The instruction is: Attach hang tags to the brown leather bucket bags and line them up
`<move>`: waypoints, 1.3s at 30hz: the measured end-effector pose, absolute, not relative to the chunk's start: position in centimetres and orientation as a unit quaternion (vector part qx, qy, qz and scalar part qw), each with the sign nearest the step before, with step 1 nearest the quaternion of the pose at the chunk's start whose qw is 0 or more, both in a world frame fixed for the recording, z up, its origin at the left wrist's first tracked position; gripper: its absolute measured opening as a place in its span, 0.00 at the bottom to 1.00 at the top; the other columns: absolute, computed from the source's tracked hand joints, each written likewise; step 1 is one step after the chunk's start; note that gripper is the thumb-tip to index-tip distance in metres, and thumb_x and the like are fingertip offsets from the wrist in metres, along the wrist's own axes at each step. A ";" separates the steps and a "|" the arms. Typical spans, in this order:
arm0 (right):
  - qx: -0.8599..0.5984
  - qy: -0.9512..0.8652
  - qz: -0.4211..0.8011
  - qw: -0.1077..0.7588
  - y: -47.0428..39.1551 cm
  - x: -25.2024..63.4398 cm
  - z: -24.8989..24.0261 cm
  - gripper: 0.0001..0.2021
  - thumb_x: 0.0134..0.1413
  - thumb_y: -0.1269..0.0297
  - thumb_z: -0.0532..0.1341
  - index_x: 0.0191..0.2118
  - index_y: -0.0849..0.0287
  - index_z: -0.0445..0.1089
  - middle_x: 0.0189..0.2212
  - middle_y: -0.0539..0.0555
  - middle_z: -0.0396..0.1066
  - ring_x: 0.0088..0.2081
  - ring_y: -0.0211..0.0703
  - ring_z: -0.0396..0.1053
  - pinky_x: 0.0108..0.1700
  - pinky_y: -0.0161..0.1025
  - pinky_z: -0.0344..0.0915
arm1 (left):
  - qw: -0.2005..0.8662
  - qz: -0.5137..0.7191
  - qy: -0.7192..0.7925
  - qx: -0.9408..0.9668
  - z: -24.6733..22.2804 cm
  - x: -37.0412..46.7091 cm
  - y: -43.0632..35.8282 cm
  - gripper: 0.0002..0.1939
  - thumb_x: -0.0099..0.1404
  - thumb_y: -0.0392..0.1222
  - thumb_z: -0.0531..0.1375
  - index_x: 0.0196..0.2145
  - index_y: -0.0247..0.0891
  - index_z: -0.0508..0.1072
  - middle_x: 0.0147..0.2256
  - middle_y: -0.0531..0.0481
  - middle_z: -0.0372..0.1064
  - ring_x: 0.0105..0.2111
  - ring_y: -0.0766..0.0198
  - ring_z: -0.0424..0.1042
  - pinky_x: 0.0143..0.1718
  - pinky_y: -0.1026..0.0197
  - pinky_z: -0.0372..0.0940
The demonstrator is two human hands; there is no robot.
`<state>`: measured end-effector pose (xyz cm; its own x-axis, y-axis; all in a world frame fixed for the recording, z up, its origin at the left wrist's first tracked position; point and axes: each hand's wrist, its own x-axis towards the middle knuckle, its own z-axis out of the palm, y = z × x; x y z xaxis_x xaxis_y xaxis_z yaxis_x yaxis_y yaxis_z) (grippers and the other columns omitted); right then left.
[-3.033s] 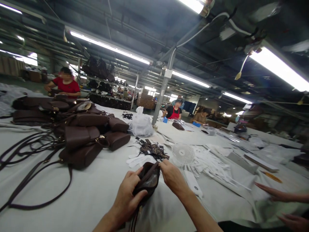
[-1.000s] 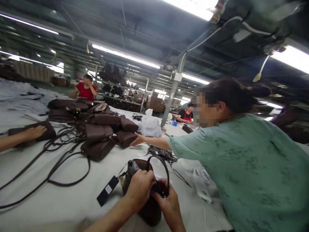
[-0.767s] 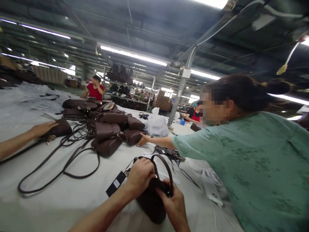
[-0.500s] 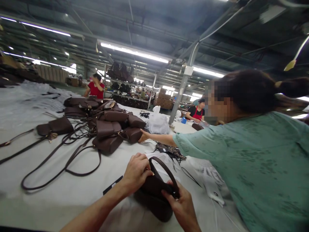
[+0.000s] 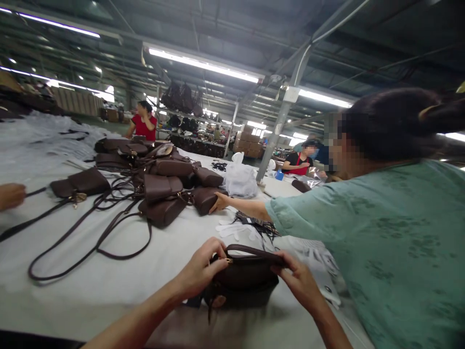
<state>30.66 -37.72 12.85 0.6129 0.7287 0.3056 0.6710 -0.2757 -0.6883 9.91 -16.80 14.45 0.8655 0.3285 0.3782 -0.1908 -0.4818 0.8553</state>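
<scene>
A dark brown handbag (image 5: 243,286) stands on the white-covered table (image 5: 119,300) right in front of me. Its short handle (image 5: 250,250) loops across the top, and a round tag hangs at its lower left. My left hand (image 5: 205,264) pinches the bag's upper left end beside a gold metal fitting. At the opposite end, my right hand (image 5: 296,278) grips the upper right corner where the handle meets the body. The fingertips behind the bag are partly hidden.
A pile of brown handbags (image 5: 163,179) with long straps lies ahead to the left. At my right a co-worker in a green top (image 5: 392,242) reaches across to one of them. Another person's hand (image 5: 10,196) shows at the left edge. White gloves (image 5: 236,229) and black tags lie beyond my bag.
The handbag has turned so its long side faces me, and its round tag has come into view. My right hand has moved right and up. Another person's hand has appeared at far left.
</scene>
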 end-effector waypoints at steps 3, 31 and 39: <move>-0.800 -0.432 -0.082 0.408 -36.3 30.8 11.6 0.14 0.51 0.56 0.58 0.42 0.55 0.72 0.40 0.56 0.73 0.42 0.51 0.69 0.44 0.45 0.66 | 0.554 0.189 0.007 0.810 13.4 10.0 -15.9 0.08 0.55 0.37 0.61 0.34 0.40 0.68 0.51 0.48 0.65 0.50 0.56 0.63 0.47 0.58 0.59; -0.640 -0.220 0.137 0.724 -31.8 19.1 12.9 0.15 0.50 0.52 0.65 0.37 0.57 0.71 0.33 0.51 0.73 0.38 0.43 0.69 0.42 0.37 0.65 | 0.642 0.242 -0.114 0.719 9.3 12.3 -18.3 0.21 0.58 0.29 0.56 0.49 0.42 0.66 0.49 0.48 0.64 0.51 0.57 0.61 0.55 0.53 0.55; -0.659 -0.228 0.137 0.703 -32.5 17.7 11.4 0.15 0.52 0.52 0.65 0.40 0.58 0.73 0.37 0.54 0.74 0.41 0.47 0.70 0.45 0.41 0.65 | 0.546 0.305 -0.147 0.766 9.2 12.3 -18.4 0.15 0.64 0.33 0.55 0.48 0.44 0.68 0.49 0.47 0.64 0.50 0.56 0.61 0.54 0.52 0.58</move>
<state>17.69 -32.52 11.41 0.8585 0.4931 0.1408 0.1089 0.0930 -0.9897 12.29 -18.42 9.18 0.7700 0.1081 0.6289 -0.5594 -0.3599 0.7467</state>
